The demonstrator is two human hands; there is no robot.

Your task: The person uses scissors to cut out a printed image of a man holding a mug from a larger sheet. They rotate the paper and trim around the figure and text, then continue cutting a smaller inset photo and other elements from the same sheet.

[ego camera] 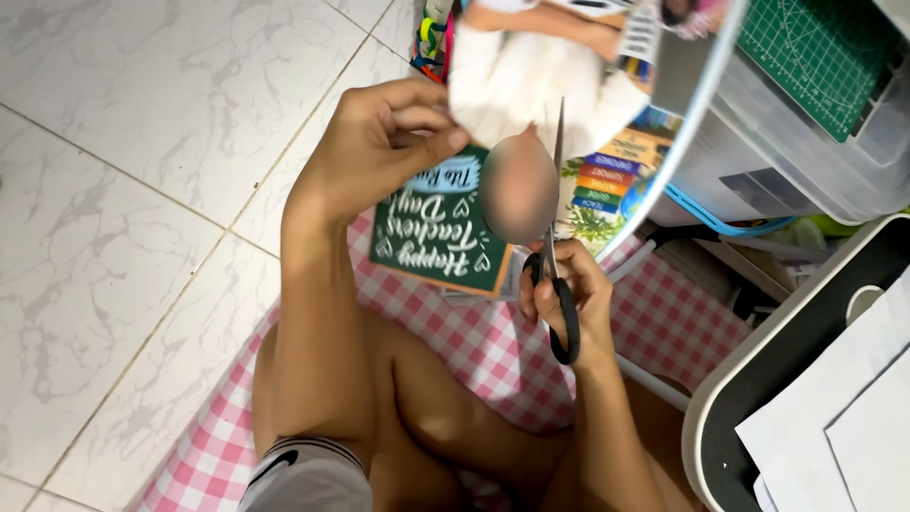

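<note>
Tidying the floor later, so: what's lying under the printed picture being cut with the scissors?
Under the printed picture, a green chalkboard-style card rests on a pink checked cloth. The card's top edge is covered by the picture and the left hand.

Scissors (557,284): black handles, grey metal blades.
Printed sheet (531,85): glossy, white clothing area, tan and multicoloured patches near top edge.
Card (431,237) beneath: dark green, chalkboard look, white script and small heart outlines.
Second print (607,180): stacked bars in purple, orange, red, green, blue on yellow-tan ground, green foliage at base.
Cloth (474,351): pink-and-white gingham check.
Floor tiles (142,142): white with faint grey marbling, grey grout.
Cutting mat (815,52): green, pale grid lines.
Storage box (787,161): translucent grey-white.
Shorts (303,474): grey, white mark.
</note>
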